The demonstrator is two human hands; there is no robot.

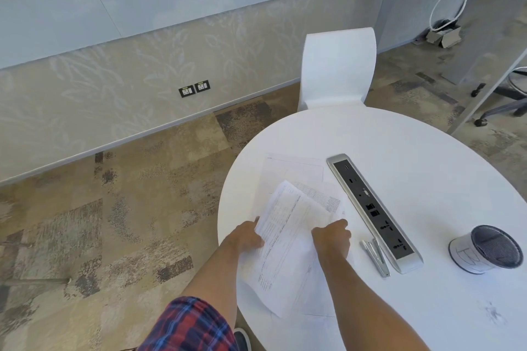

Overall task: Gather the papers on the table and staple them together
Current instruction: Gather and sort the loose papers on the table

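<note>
1. The papers point(288, 239) are white printed sheets lying fanned and overlapping on the left part of the round white desk point(427, 168). The top sheet lies slanted, and its near corner hangs past the desk edge.
2. The left hand point(247, 238) grips the left edge of the top sheet, fingers curled onto it. The right hand point(332, 236) presses down on the right side of the same stack, fingers bent; whether it pinches a sheet or only rests on it cannot be told.
3. A further sheet point(293, 171) lies flat beyond the stack, faint ruled lines on it, and another with dense print point(322, 196) shows between it and the top sheet.
4. The stapler point(376, 256), silver metal, lies on the desk just right of the right hand, beside a long silver socket strip point(373, 211) with a black face.
5. A cylindrical cup point(484, 249) with a dark mesh inside stands well to the right. A paper label is wrapped around it, with hand-drawn letters that may read "TM", though not clearly.
6. The print on the papers is rows of small text and tables, too blurred to read.
7. A plaid sleeve point(191, 325) is cut off at the bottom edge; a white chair point(339, 65) stands behind the desk.
</note>
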